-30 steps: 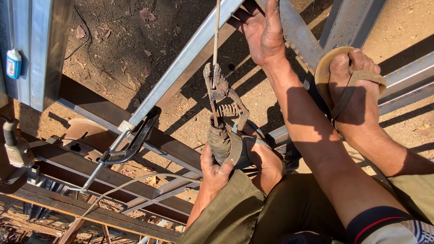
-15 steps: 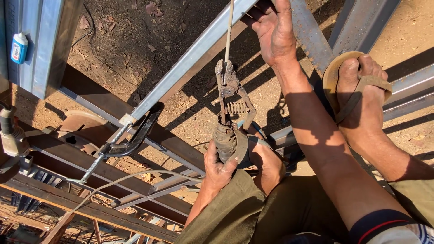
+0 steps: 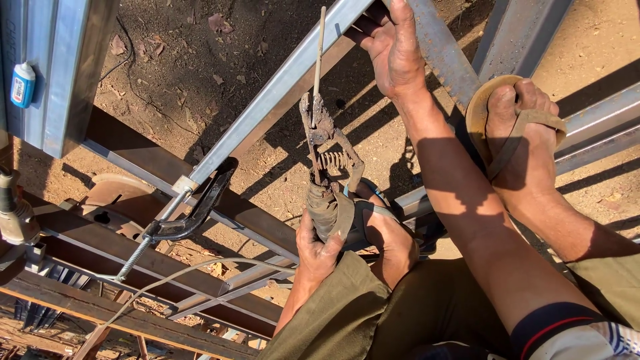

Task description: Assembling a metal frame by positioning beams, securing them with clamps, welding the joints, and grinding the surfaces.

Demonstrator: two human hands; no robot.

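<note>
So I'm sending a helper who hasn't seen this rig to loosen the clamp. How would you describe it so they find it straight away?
Follow the long pale steel tube that slants down from the top towards the left. At its lower end a black curved C-shaped metal clamp bites onto it, with a grey threaded screw trailing down-left. Unlike the rusty spring-loaded electrode holder in the left hand, it is dark, smooth and hook-shaped.

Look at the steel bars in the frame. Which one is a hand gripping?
The pale diagonal bar; the right hand grips its upper end. The darker rusty beams below go untouched.
</note>
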